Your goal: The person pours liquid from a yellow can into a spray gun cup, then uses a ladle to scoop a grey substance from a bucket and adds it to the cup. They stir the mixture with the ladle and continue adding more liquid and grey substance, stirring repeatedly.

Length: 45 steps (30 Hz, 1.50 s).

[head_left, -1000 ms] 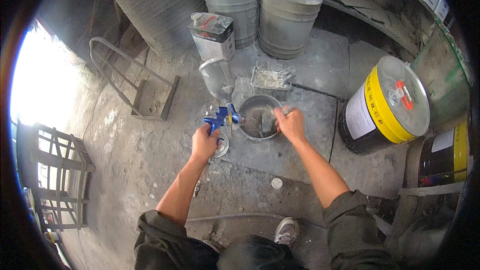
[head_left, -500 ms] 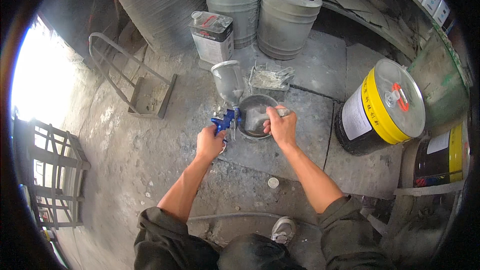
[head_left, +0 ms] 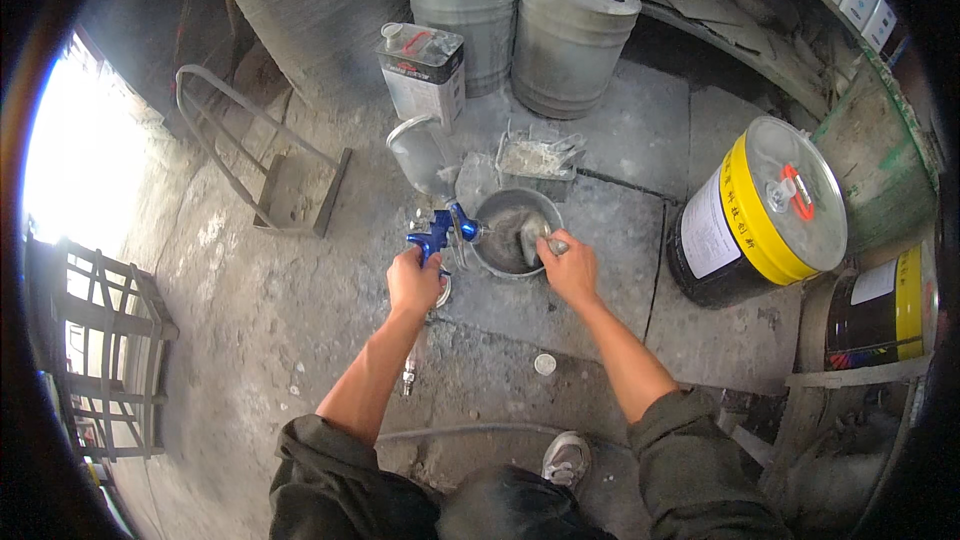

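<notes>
My left hand (head_left: 414, 282) is wrapped round the grip of a blue spray gun (head_left: 437, 232). A grey, cloudy cup (head_left: 424, 156) sits on top of the gun, leaning left, and the gun's front end points toward a round grey bowl (head_left: 489, 262) on the floor. My right hand (head_left: 572, 268) is closed on the pale handle of what looks like a paintbrush (head_left: 535, 237). Its broad grey head is inside the bowl, near the right wall. Dark grey residue or liquid covers the bowl's inside; which of the two I cannot tell.
Beyond the bowl lie a crusted tray (head_left: 540, 158), a rectangular can (head_left: 424, 80) and two metal drums (head_left: 570, 40). A black-and-yellow drum (head_left: 750, 215) stands right, a metal frame (head_left: 300, 195) left. A small round lid (head_left: 545, 364) and a hose (head_left: 470, 430) lie near my feet.
The spray gun has shifted slightly left, and its cup now leans further left. The paintbrush's head has moved to the right side of the bowl and my right hand slightly lower.
</notes>
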Each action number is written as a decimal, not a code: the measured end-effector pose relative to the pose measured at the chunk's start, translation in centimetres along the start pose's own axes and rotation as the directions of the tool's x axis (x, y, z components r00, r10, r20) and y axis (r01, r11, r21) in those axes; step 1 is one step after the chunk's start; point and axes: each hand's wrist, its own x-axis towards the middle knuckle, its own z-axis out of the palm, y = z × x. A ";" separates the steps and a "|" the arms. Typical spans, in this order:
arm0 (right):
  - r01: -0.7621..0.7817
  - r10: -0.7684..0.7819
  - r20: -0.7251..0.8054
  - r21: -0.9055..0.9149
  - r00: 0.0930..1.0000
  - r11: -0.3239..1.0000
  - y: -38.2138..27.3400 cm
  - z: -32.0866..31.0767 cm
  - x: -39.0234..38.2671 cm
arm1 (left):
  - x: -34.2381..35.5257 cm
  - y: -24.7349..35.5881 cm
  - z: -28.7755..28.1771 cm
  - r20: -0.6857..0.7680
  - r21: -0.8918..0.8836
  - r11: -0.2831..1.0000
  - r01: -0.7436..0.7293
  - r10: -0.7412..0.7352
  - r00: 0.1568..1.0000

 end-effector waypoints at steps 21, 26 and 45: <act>0.364 -0.366 -0.082 0.436 0.927 0.824 -6.2 -1.5 -2.3 | -0.1 0.0 0.2 0.203 -0.479 0.826 0.297 -0.225 0.953; 0.342 -0.345 -0.053 0.336 0.937 0.877 -1.9 -1.9 -1.6 | 0.3 -0.1 -0.7 0.272 -0.550 0.735 0.396 -0.292 0.917; 0.002 0.059 -0.078 0.620 0.995 0.785 -8.1 0.3 -2.3 | 0.2 -1.5 1.2 0.160 -0.370 0.892 0.261 -0.215 0.963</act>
